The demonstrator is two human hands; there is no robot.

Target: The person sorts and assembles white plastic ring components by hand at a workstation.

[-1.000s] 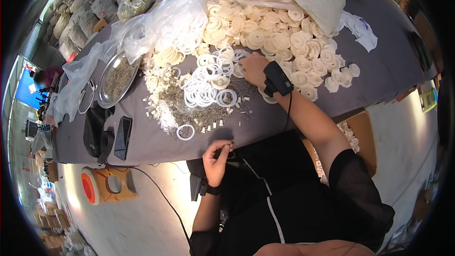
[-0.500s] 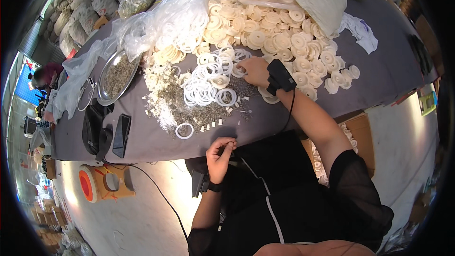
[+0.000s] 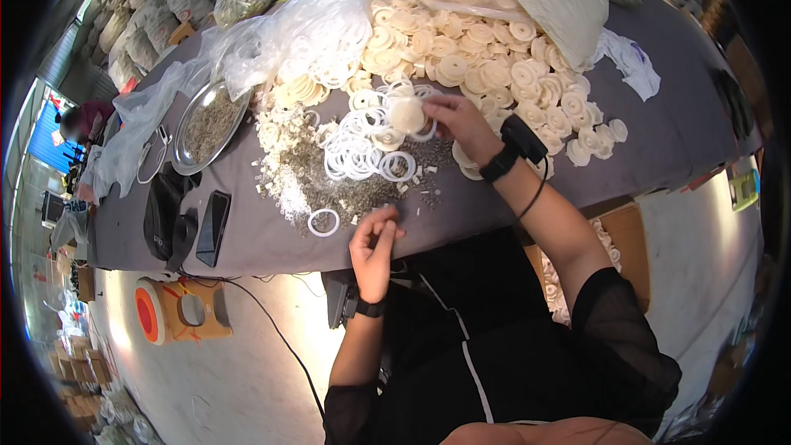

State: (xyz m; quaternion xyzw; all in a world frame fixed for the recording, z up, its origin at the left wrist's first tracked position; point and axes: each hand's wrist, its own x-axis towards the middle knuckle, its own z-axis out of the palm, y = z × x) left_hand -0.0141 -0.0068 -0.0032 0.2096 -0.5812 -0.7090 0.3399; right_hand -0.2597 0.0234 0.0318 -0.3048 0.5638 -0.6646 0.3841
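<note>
My right hand (image 3: 460,125) pinches the edge of a round cream plastic disc (image 3: 408,116) and holds it up over the pile of white plastic rings (image 3: 350,148). At the table's front edge, my left hand (image 3: 375,249) has its fingers curled toward the thumb; whatever may be in them is hidden. Just beyond it, a single white ring (image 3: 323,222) lies apart from the pile. Around the rings spread small grey parts (image 3: 354,190) and small white pieces (image 3: 276,152). A large heap of cream discs (image 3: 494,74) covers the table beyond my right hand.
An oval metal tray (image 3: 194,166) of small grey parts stands at the left. Nearer me lie a black phone (image 3: 214,229) and a black pouch (image 3: 161,218). Clear plastic sheeting (image 3: 247,58) covers part of the far side. A cardboard box (image 3: 626,235) stands below the table's front edge.
My right hand has drawn back slightly from the rings and lifted a cream disc. My left hand has moved forward, up to the table's edge.
</note>
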